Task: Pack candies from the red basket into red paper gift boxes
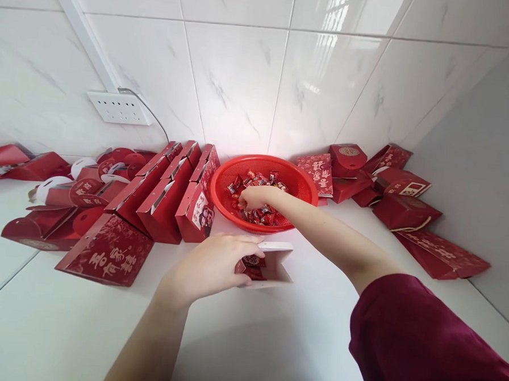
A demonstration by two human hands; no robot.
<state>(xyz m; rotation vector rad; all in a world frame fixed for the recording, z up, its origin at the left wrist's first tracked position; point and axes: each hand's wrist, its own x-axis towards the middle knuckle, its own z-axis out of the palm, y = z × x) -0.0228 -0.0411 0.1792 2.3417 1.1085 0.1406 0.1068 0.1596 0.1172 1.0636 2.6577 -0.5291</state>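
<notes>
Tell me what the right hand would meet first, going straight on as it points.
The right hand would most likely meet the candies at its fingertips first, then the left wall of the basin. How deep the fingers already sit among the candies is unclear.

The single view, from the head, looks forward and down from above the near edge of the white tabletop (315, 341), facing the tiled wall (239, 70) at 12 o'clock. It sits close, about arm's length from the red basket (309, 196) near mid-frame, with the open box (278, 268) nearer, toward 6 o'clock. The wearer's forearms enter from 7 and 4 o'clock, and the wide field takes in the socket panel (119, 108) at 10 o'clock.
</notes>
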